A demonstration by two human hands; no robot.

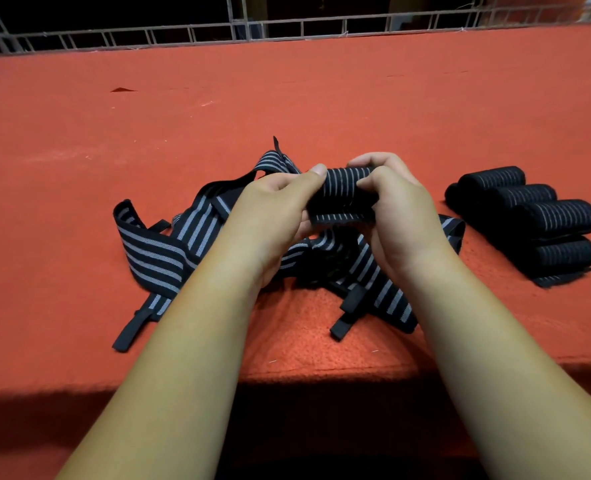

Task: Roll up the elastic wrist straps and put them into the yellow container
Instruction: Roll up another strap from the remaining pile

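My left hand [273, 213] and my right hand [401, 209] both grip a rolled black strap with thin grey stripes [344, 194], held above the table between them. Under my hands lies a tangled heap of unrolled black-and-grey striped straps [169, 251], with loose black tab ends sticking out at the front. Several rolled straps [543, 216] lie side by side on the table to the right of my right hand. No yellow container is in view.
The table is covered in an orange-red cloth [287, 105] whose front edge runs just below the heap. A metal railing [252, 29] lines the far edge, with darkness beyond it.
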